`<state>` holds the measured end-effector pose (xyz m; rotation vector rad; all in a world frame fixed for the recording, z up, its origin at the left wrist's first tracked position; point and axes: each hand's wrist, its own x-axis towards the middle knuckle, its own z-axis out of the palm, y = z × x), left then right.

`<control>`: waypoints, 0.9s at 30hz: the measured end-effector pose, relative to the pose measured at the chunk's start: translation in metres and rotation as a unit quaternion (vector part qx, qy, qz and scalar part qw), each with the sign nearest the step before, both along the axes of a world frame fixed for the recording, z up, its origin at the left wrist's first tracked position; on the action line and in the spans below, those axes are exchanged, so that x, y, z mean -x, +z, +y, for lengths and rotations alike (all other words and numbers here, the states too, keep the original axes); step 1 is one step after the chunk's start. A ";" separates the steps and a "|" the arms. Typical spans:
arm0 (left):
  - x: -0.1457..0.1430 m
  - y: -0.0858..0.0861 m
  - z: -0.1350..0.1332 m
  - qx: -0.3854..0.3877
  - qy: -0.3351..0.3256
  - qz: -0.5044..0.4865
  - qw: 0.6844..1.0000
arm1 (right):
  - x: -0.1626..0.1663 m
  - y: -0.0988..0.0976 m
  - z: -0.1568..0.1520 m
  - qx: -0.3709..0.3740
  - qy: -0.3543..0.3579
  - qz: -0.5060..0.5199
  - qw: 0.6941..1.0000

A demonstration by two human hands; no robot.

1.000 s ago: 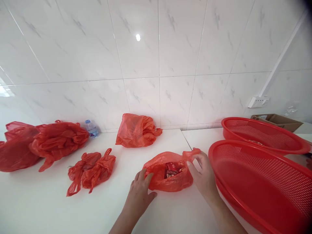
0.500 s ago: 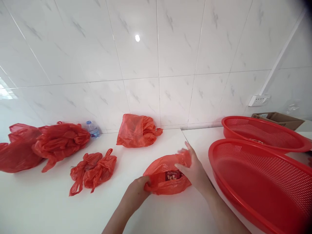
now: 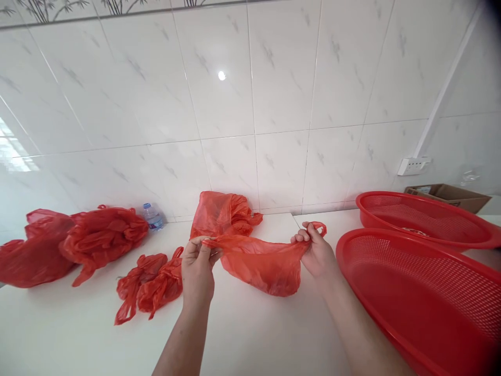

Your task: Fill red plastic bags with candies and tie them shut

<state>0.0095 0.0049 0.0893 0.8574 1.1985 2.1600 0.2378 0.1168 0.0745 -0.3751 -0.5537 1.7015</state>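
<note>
A red plastic bag (image 3: 262, 263) is stretched sideways between my two hands in the middle of the view, its top edge drawn nearly straight. My left hand (image 3: 199, 266) pinches the bag's left end between thumb and fingers. Closed around the right end is my right hand (image 3: 315, 250), with a handle loop sticking out above the fingers. What lies inside the bag is hidden by the plastic. Behind it, against the wall, sits another red bag (image 3: 219, 211). Just left of my left hand lie crumpled red bags (image 3: 152, 284).
Large red bags (image 3: 105, 235) and a water bottle (image 3: 152, 216) stand at the back left. To the right are a near red basket (image 3: 391, 282), a far red basket (image 3: 376, 209) and a cardboard box (image 3: 462, 198). A tiled wall (image 3: 282, 78) bounds the white table (image 3: 250, 339).
Both hands have risen and moved apart, pulling the bag's ends out sideways. My right hand, open before, now grips the bag. The red packet seen inside is now hidden.
</note>
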 end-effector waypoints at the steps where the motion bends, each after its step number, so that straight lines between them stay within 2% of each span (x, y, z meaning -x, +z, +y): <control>1: -0.007 0.005 0.003 -0.018 -0.007 0.000 1.000 | 0.003 0.004 -0.004 -0.027 0.000 -0.023 0.999; 4: -0.029 0.018 0.006 -0.034 -0.053 0.032 0.998 | 0.011 0.008 -0.018 -0.134 0.018 -0.133 0.982; 7: -0.047 0.024 0.005 -0.007 -0.070 0.113 0.991 | 0.014 0.004 -0.033 -0.225 0.089 -0.204 0.949; 12: -0.068 0.029 0.003 0.035 -0.053 0.235 0.970 | 0.016 0.000 -0.048 -0.235 0.171 -0.252 0.923; 14: -0.075 0.030 0.004 0.041 -0.080 0.255 0.963 | 0.019 0.001 -0.051 -0.251 0.193 -0.273 0.908; 16: -0.081 0.028 0.004 0.046 -0.136 0.261 0.955 | 0.024 0.000 -0.052 -0.270 0.199 -0.294 0.895; 18: -0.084 0.022 0.004 0.046 -0.174 0.261 0.948 | 0.028 -0.005 -0.049 -0.259 0.170 -0.318 0.896; 19: -0.084 0.017 0.005 0.042 -0.171 0.268 0.947 | 0.030 -0.008 -0.047 -0.237 0.145 -0.330 0.902; 21: -0.082 0.004 0.007 0.027 -0.129 0.310 0.942 | 0.033 -0.016 -0.042 -0.183 0.093 -0.346 0.916; 23: -0.077 -0.013 0.013 0.016 -0.090 0.376 0.922 | 0.034 -0.025 -0.036 -0.152 0.062 -0.337 0.927; 25: -0.071 -0.031 0.020 0.018 -0.093 0.434 0.896 | 0.035 -0.033 -0.032 -0.151 0.061 -0.323 0.932; 27: -0.066 -0.049 0.027 0.031 -0.102 0.448 0.888 | 0.035 -0.040 -0.030 -0.153 0.079 -0.328 0.929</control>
